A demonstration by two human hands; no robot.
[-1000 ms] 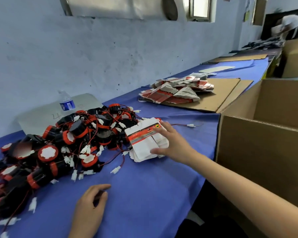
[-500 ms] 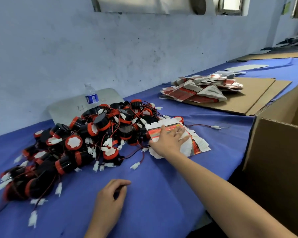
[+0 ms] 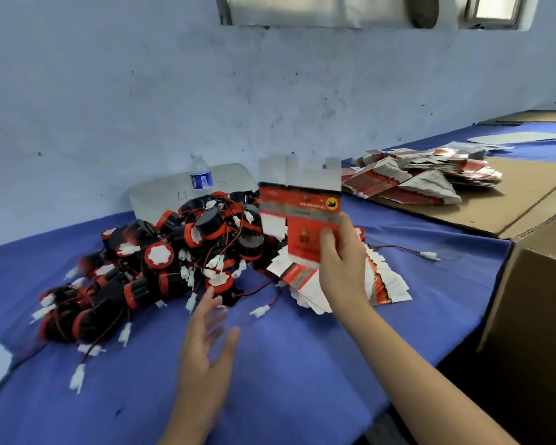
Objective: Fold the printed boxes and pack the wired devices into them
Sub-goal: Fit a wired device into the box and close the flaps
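Wired devices (image 3: pixel 180 252), black and red, lie heaped left of the flat box (image 3: pixel 300 213), apart from it. Left hand (image 3: pixel 206 342) hovers below that box, fingers spread, gripping nothing. Right hand (image 3: pixel 341 264) pinches the box's lower edge, holding it above the stack of blanks (image 3: pixel 385 284), long axis upright, white flaps topmost. Step: 1 blank picked, unopened; next, I judge, both hands must square it open.

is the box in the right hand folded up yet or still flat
Still flat. The printed box in the right hand is one thin sheet, its white flaps spread along the top edge.
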